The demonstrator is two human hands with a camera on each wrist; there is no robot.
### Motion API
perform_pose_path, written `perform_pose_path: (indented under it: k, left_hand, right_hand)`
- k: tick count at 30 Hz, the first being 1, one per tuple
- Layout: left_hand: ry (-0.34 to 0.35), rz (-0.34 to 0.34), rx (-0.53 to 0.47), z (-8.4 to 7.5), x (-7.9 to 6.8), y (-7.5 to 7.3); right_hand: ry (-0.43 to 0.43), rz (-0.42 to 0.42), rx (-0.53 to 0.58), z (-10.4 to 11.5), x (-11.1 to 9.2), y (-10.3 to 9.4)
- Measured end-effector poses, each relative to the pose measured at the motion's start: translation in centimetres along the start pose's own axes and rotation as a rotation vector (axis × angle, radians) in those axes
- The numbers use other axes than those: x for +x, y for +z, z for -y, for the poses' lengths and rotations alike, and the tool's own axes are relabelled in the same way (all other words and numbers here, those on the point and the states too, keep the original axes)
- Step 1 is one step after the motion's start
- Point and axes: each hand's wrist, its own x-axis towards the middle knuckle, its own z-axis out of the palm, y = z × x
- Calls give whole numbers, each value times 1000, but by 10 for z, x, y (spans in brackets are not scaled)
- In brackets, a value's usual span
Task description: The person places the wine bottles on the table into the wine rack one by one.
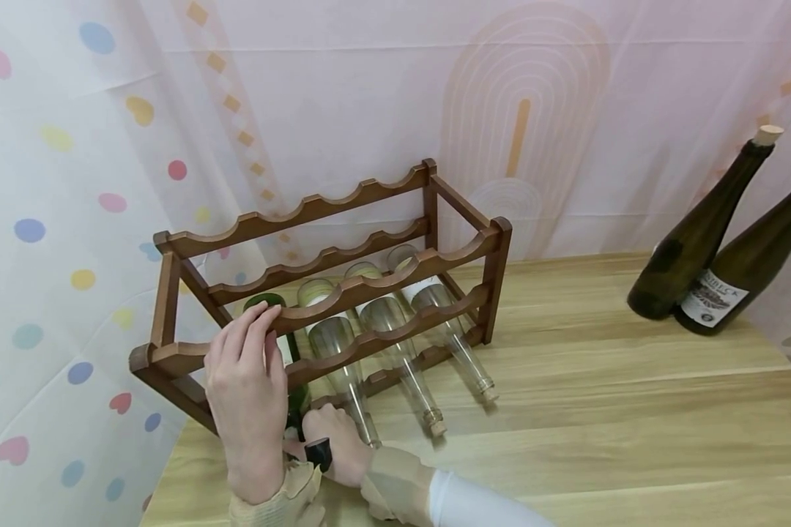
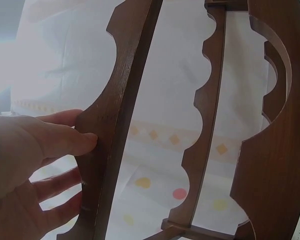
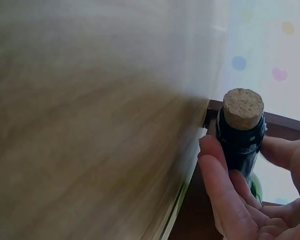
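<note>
A brown wooden wine rack [image 1: 496,285] with scalloped rails stands on the table. My left hand [image 1: 247,395] grips its top front rail [image 2: 102,132] near the left end, thumb on one face. Below, my right hand [image 1: 339,443] holds the neck of a dark green bottle [image 3: 237,152] lying in the leftmost slot of the bottom tier. A cork [image 3: 244,107] plugs that bottle's mouth, and its base shows behind the left hand. To its right, three clear bottles [image 1: 332,340] lie in the same tier, necks pointing forward; corks show in two of them.
At the right, two dark corked bottles [image 1: 692,241] stand on the wood-grain table [image 1: 600,410], one with a white label [image 1: 712,300]. A patterned cloth [image 1: 343,95] hangs behind the rack and along the left side.
</note>
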Motion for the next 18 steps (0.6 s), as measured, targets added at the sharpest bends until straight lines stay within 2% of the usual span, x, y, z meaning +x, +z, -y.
perform_pose_path:
  k: [9,18]
  left_hand:
    - [-7,1,8,0,0,-3]
    - [13,-16,-19,1,-1,-1]
  right_hand:
    - [-47,24,55,1,1,4]
    - [-50,21,133,-1,0,5]
